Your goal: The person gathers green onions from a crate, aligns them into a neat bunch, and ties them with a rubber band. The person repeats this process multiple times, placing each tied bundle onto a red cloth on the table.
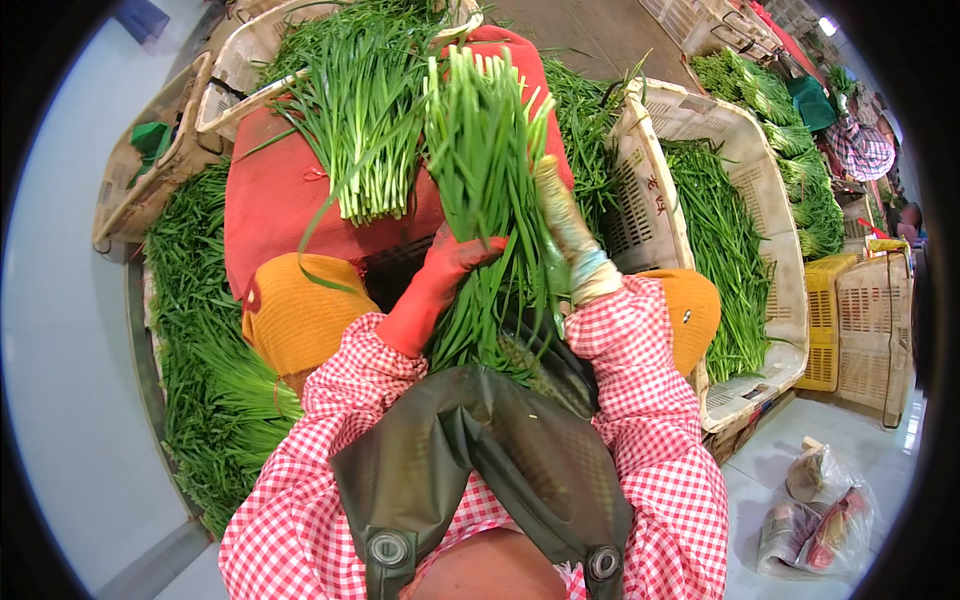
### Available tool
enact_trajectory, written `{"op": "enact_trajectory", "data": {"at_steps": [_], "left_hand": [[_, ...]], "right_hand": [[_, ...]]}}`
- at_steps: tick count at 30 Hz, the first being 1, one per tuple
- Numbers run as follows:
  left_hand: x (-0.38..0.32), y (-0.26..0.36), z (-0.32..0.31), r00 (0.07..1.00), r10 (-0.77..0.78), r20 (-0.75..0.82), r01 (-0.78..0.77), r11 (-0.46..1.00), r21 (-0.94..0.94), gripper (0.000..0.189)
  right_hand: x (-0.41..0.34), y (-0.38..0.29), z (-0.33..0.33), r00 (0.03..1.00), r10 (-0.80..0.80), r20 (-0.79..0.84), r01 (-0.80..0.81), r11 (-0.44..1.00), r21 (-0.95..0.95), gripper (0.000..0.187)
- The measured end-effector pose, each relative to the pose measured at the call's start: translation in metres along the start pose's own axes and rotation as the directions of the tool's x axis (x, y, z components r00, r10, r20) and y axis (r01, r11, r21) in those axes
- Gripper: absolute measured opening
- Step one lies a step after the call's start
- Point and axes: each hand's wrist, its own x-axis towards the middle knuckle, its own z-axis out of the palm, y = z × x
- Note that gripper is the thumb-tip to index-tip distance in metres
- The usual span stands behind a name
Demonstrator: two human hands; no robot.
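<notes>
My left hand [450,270], in a red rubber glove, is closed around a bunch of green leafy stalks [480,157], which look like garlic chives. The pale cut ends point away from me, and the leaf tips hang over my dark green waterproof apron [480,450]. Along the bunch's right side lies my right hand [566,217], slightly blurred, in a pale glove with wrapped fingers stretched forward. Its thumb and palm are hidden, so its grip is unclear. Another bunch of chives [367,142] rests ahead on a red cloth [262,195], cut ends towards me.
Loose chives [202,322] are heaped at my left. A white plastic crate [780,217] with more chives stands at my right, beside a yellow crate [821,322]. Plastic bags [821,517] lie on the floor at lower right. Another person [862,146] is at far right.
</notes>
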Motion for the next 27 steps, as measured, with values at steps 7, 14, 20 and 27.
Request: {"op": "enact_trajectory", "data": {"at_steps": [7, 14, 20, 27], "left_hand": [[-0.008, -0.012, 0.021, 0.974, 0.042, -0.223, 0.202, 0.295, 0.934, 0.091], [-0.012, 0.010, 0.008, 0.997, 0.071, -0.043, -0.055, 0.952, 0.302, 0.087], [-0.026, 0.028, 0.010, 0.970, -0.189, 0.153, 0.229, 0.921, -0.315, 0.081], [-0.023, 0.018, 0.012, 0.939, -0.221, 0.264, 0.291, 0.919, -0.265, 0.055]], "right_hand": [[-0.029, 0.045, 0.037, 0.986, 0.126, -0.109, -0.137, 0.986, -0.099, 0.063], [-0.023, 0.039, 0.007, 0.902, 0.417, 0.110, -0.422, 0.799, 0.429, 0.029], [-0.027, 0.010, 0.014, 0.875, 0.449, 0.179, -0.474, 0.722, 0.505, 0.036], [-0.012, -0.016, -0.012, 0.919, 0.271, 0.286, -0.185, 0.937, -0.295, 0.067]]}}
